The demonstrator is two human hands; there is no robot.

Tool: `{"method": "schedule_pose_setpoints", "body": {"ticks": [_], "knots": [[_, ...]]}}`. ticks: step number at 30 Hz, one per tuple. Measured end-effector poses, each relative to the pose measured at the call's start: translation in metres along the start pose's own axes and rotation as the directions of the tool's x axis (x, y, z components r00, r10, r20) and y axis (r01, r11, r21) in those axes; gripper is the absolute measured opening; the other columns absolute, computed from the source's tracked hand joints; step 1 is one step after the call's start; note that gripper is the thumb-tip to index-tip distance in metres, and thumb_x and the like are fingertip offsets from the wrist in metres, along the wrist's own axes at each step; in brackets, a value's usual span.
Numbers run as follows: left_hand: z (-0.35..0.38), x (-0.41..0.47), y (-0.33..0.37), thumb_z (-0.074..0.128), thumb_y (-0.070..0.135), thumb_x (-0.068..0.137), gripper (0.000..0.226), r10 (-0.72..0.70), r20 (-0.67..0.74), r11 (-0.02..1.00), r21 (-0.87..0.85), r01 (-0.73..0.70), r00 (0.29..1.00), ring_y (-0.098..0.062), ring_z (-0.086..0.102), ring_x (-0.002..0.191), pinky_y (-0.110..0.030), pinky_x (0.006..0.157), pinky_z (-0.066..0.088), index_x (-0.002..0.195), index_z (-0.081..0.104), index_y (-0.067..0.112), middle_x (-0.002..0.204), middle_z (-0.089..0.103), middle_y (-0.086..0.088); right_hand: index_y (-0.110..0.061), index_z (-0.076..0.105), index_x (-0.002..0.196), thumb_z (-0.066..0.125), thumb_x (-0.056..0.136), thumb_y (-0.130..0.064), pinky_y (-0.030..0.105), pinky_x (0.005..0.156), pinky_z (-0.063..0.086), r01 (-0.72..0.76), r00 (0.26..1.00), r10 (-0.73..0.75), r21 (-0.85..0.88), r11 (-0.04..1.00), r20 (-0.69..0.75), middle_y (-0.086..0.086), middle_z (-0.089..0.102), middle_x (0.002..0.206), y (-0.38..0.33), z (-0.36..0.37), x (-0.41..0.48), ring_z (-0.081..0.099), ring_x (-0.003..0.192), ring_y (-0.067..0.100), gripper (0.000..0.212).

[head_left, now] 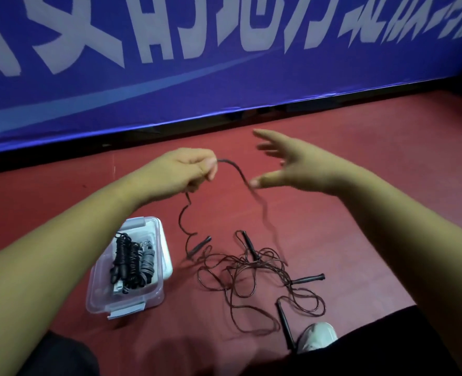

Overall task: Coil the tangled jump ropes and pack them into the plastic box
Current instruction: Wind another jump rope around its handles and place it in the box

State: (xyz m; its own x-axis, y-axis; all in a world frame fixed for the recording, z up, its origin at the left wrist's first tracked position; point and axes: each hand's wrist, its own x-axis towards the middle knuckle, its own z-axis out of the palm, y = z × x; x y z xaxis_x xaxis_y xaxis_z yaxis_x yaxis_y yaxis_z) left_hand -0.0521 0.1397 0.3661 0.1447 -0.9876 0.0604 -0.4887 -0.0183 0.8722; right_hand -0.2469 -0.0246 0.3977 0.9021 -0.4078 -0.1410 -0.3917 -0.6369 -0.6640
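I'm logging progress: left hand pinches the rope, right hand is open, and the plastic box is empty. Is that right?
Not quite: the head view shows the plastic box holds coiled ropes. The rest stands: the left hand pinches the rope and the right hand is open.

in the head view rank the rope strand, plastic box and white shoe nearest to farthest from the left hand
1. rope strand: pinched by the left hand itself.
2. plastic box: on the floor below the hand, slightly to its left.
3. white shoe: farthest, lower right, by the person's leg.
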Motion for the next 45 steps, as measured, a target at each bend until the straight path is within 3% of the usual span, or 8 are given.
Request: {"method": "schedule_pose_setpoints", "body": {"ticks": [4, 11, 17, 24, 32, 35, 38, 45], "knots": [[0.004, -0.001, 0.014, 0.045, 0.039, 0.095, 0.033, 0.056, -0.027, 0.996, 0.065, -0.054, 0.998, -0.007, 0.042, 0.05, -0.017, 0.051, 0.036, 0.075, 0.057, 0.016, 0.052, 0.048, 0.005, -0.011, 0.073, 0.102, 0.062, 0.097, -0.032, 0.028, 0.079, 0.054, 0.178, 0.982, -0.175, -0.035, 0.983, 0.071, 0.002, 0.076, 0.09, -0.023, 0.024, 0.011, 0.071, 0.084, 0.014, 0.024], [-0.015, -0.013, -0.045, 0.052, 0.04, 0.098, 0.035, -0.269, 0.116, 0.955, 0.16, 0.249, 0.956, -0.016, 0.051, 0.063, -0.032, 0.069, 0.048, 0.087, 0.06, 0.007, 0.07, 0.048, -0.008, -0.008, 0.058, 0.07, 0.052, 0.101, -0.021, 0.028, 0.053, 0.033, 0.314, 0.901, 0.017, 0.68, 0.662, -0.433, 0.002, 0.037, 0.049, -0.015, -0.019, 0.009, 0.038, 0.045, 0.016, 0.034], [-0.005, -0.014, -0.036, 0.04, 0.036, 0.097, 0.035, -0.247, 0.019, 0.966, -0.074, 0.248, 0.969, -0.014, 0.039, 0.053, -0.026, 0.058, 0.042, 0.09, 0.049, 0.004, 0.061, 0.04, 0.0, -0.009, 0.051, 0.142, 0.086, 0.072, -0.038, 0.028, 0.091, 0.047, -0.199, 0.977, 0.177, -0.215, 0.956, -0.118, 0.012, 0.065, 0.128, 0.02, -0.012, 0.0, 0.063, 0.111, 0.02, 0.084], [0.015, -0.008, 0.01, 0.039, 0.028, 0.103, 0.031, -0.024, -0.044, 0.984, -0.178, 0.016, 0.999, -0.012, 0.035, 0.053, -0.016, 0.052, 0.036, 0.082, 0.049, 0.008, 0.056, 0.04, 0.008, -0.014, 0.075, 0.098, 0.062, 0.096, -0.037, 0.019, 0.084, 0.05, 0.095, 0.991, -0.105, 0.107, 0.99, 0.086, -0.003, 0.076, 0.089, -0.023, 0.028, 0.002, 0.068, 0.086, 0.004, 0.026], [-0.009, -0.019, -0.033, 0.053, 0.071, 0.079, 0.061, -0.144, 0.076, 0.986, 0.094, 0.137, 0.987, -0.018, 0.063, 0.064, -0.025, 0.069, 0.048, 0.08, 0.058, 0.01, 0.068, 0.059, -0.014, -0.005, 0.06, 0.076, 0.054, 0.1, -0.017, 0.026, 0.053, 0.04, 0.353, 0.91, 0.033, 0.814, 0.461, -0.413, 0.005, 0.043, 0.056, -0.021, -0.009, 0.004, 0.045, 0.051, 0.02, 0.028], [-0.011, -0.021, -0.045, 0.053, 0.078, 0.076, 0.059, -0.161, 0.025, 0.984, 0.087, 0.158, 0.987, -0.015, 0.056, 0.057, -0.025, 0.064, 0.045, 0.073, 0.057, 0.019, 0.059, 0.056, 0.0, -0.004, 0.07, 0.099, 0.065, 0.095, -0.02, 0.025, 0.061, 0.049, 0.119, 0.876, 0.102, 0.416, 0.902, -0.472, 0.008, 0.064, 0.075, 0.001, -0.018, 0.003, 0.06, 0.065, 0.016, 0.017], [-0.008, -0.014, -0.027, 0.045, 0.064, 0.085, 0.044, -0.11, -0.008, 0.984, 0.14, 0.11, 0.994, -0.014, 0.049, 0.052, -0.027, 0.06, 0.04, 0.072, 0.058, 0.023, 0.052, 0.052, 0.0, -0.019, 0.037, 0.152, 0.081, 0.08, -0.015, 0.028, 0.096, 0.049, -0.097, 0.972, 0.064, -0.134, 0.986, -0.227, 0.006, 0.054, 0.139, 0.012, -0.016, -0.002, 0.059, 0.118, 0.019, 0.084], [0.003, -0.014, -0.006, 0.052, 0.039, 0.099, 0.038, -0.071, -0.005, 0.997, 0.037, 0.071, 0.997, -0.018, 0.038, 0.048, -0.028, 0.056, 0.033, 0.069, 0.06, 0.017, 0.049, 0.042, -0.007, -0.009, 0.064, 0.12, 0.065, 0.095, -0.021, 0.037, 0.084, 0.058, 0.025, 0.994, -0.058, 0.307, 0.951, 0.098, 0.004, 0.072, 0.093, -0.028, 0.04, -0.002, 0.07, 0.081, 0.013, 0.027]]}}
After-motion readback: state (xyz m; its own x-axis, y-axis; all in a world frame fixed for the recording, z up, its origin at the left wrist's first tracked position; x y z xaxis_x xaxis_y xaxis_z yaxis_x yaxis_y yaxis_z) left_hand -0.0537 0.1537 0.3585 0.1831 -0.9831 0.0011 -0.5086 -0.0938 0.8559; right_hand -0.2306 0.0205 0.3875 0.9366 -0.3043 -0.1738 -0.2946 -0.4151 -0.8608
